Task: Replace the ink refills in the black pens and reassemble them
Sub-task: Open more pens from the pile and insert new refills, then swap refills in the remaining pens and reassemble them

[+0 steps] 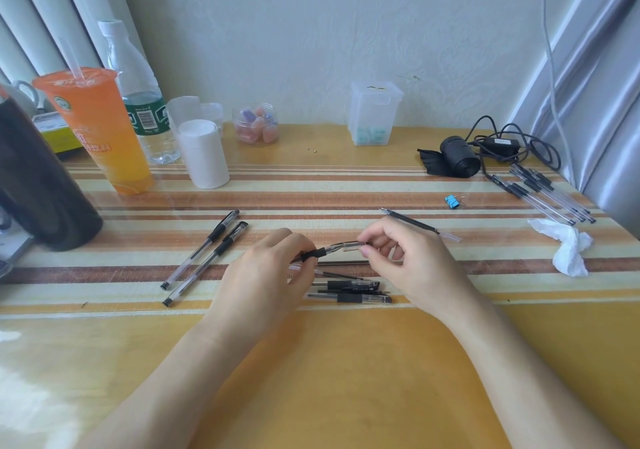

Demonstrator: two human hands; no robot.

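Left hand (266, 268) pinches the pen (320, 252) at its black grip; right hand (398, 258) pinches the clear cap (353, 245) at its tip.

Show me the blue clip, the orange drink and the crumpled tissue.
blue clip (451, 202), head view, on its blue body.
orange drink (100, 130), head view, on the cup wall.
crumpled tissue (568, 245), head view, on its middle.

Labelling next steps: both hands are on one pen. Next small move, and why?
Probably turn the clear front piece with the right hand while the left hand steadies the pen. Each hand pinches one end, but whether the piece goes on or off is unclear.
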